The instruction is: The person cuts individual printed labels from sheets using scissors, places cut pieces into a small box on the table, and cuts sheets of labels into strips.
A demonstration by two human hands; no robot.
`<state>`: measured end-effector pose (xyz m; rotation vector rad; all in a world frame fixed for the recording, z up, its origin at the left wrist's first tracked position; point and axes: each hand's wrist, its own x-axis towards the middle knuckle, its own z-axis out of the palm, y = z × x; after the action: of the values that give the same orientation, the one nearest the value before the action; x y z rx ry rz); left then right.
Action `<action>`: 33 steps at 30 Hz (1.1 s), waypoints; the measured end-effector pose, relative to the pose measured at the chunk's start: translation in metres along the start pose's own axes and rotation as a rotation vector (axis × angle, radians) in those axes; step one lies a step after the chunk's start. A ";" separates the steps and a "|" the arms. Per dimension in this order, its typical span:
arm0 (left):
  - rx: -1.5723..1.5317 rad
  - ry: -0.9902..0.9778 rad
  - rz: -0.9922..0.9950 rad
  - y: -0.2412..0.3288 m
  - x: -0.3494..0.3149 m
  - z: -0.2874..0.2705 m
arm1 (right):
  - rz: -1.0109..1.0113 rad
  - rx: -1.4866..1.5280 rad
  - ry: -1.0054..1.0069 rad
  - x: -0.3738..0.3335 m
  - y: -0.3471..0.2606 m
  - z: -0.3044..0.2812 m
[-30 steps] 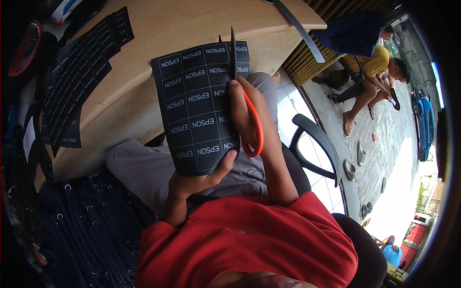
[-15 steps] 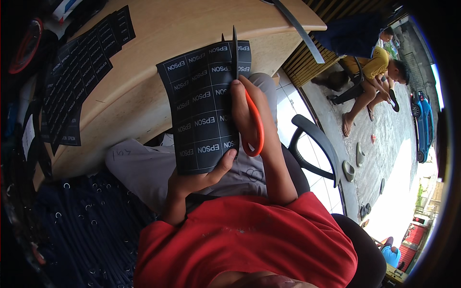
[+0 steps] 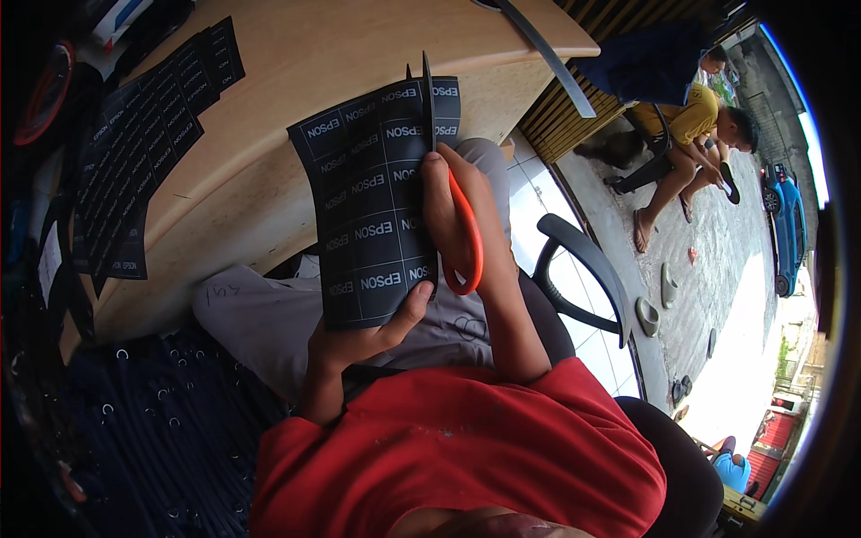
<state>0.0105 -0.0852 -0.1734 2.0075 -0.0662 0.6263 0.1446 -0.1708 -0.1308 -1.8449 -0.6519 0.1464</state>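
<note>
A black sheet [image 3: 354,215] printed with a white grid and repeated lettering stands over my lap. My left hand [image 3: 381,334] grips its lower edge, thumb on the front and the fingers hidden behind. In my right hand [image 3: 456,197] is a pair of scissors with orange-red handles [image 3: 471,238], its thumb pressed near the pivot. The scissor blades [image 3: 429,103] point away from me, slightly apart at the tips. One blade lies in front of the sheet near its right side; the other is mostly behind it, with its tip showing above the top edge.
A wooden table [image 3: 296,45] stands ahead, with more black printed sheets [image 3: 148,134] at its left and a metal ruler [image 3: 547,58] jutting over its right edge. Dark blue straps with metal rings [image 3: 170,430] pile at lower left. A black chair armrest [image 3: 587,269] is at right; a seated person [image 3: 691,134] is beyond.
The whole scene has shifted slightly left in view. The scissors have moved a little left against the sheet, and the blade tips look slightly closer together. Both grips stay the same.
</note>
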 end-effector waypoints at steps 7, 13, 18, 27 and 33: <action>0.064 -0.011 0.033 -0.003 -0.002 0.002 | -0.012 -0.055 0.042 -0.002 0.002 0.002; 0.034 -0.043 0.013 0.000 0.000 -0.001 | -0.032 -0.014 0.058 -0.002 0.000 0.002; 0.014 -0.003 0.019 0.000 0.000 0.001 | 0.065 -0.044 -0.005 -0.002 -0.006 -0.005; -0.060 -0.067 -0.114 0.008 -0.002 -0.002 | -0.082 -0.027 0.073 -0.003 -0.001 -0.002; 0.018 -0.040 -0.024 0.005 -0.001 -0.001 | -0.079 -0.036 0.075 -0.003 -0.006 -0.004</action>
<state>0.0071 -0.0872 -0.1692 2.0352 -0.0608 0.5735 0.1420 -0.1744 -0.1244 -1.8465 -0.6777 0.0139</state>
